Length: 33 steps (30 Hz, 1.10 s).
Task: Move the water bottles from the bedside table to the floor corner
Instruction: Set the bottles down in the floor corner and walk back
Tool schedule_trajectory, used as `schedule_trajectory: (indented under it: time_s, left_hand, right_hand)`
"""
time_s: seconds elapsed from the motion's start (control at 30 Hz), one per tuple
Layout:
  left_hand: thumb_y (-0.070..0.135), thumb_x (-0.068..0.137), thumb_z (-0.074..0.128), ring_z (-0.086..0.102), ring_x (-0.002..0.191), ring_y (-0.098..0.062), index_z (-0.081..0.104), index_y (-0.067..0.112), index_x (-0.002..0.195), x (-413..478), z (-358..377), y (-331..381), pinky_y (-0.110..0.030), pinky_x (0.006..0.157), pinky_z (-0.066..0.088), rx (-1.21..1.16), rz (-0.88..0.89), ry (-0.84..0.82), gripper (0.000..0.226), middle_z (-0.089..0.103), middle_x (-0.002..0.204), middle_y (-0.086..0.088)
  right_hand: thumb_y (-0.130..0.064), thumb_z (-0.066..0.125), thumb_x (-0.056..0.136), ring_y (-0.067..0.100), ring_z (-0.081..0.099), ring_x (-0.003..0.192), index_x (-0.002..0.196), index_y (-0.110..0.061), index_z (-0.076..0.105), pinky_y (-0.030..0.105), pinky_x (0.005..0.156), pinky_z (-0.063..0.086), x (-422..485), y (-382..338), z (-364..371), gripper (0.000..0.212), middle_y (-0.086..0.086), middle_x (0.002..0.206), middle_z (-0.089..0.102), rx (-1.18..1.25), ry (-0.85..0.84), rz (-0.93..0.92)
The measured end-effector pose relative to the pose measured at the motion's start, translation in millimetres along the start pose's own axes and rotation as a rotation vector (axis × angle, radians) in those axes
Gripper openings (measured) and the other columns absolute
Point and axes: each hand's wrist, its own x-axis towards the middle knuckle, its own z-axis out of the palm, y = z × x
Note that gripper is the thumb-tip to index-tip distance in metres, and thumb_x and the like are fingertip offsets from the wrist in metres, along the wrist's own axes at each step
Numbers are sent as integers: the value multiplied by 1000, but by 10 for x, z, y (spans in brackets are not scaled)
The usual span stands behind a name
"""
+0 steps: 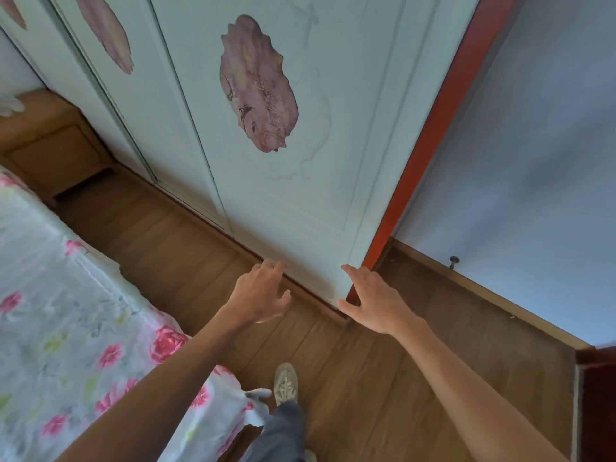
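Both hands, left hand and right hand, are open and empty; no water bottles show, so progress cannot be judged; the desk stands well apart.

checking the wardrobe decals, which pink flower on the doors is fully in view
The middle pink flower decal, on the door panel above both hands, shows whole. The decal to its left and the far-left one are cut off by the frame's top edge.

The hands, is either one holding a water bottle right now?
No, the left hand and right hand are both open and empty above the wooden floor.
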Motion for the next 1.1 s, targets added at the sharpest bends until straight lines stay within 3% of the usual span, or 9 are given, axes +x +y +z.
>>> schedule_trajectory:
  time_s: [0.3, 1.1]
  left_hand:
    - [47, 89, 52, 58, 103, -21, 39, 18, 137, 600, -247, -777, -40, 81, 56, -20, -147, 15, 58, 54, 120, -5]
    - [52, 89, 51, 54, 115, -19, 38, 25, 138, 1326, -938, -2798, -32, 92, 52, -15, -665, 198, 58, 46, 137, 0]
  right_hand:
    - [-55, 45, 96, 21, 41, 130, 151, -27, 16, 40, 96, 48, 1207, -372, -218, 69, 1, 146, 36, -39, -49, -139]
    - [-51, 46, 96, 23, 40, 133, 152, -25, 18, 39, 100, 43, 4062, -2001, -595, 68, 1, 148, 36, -65, -173, -579]
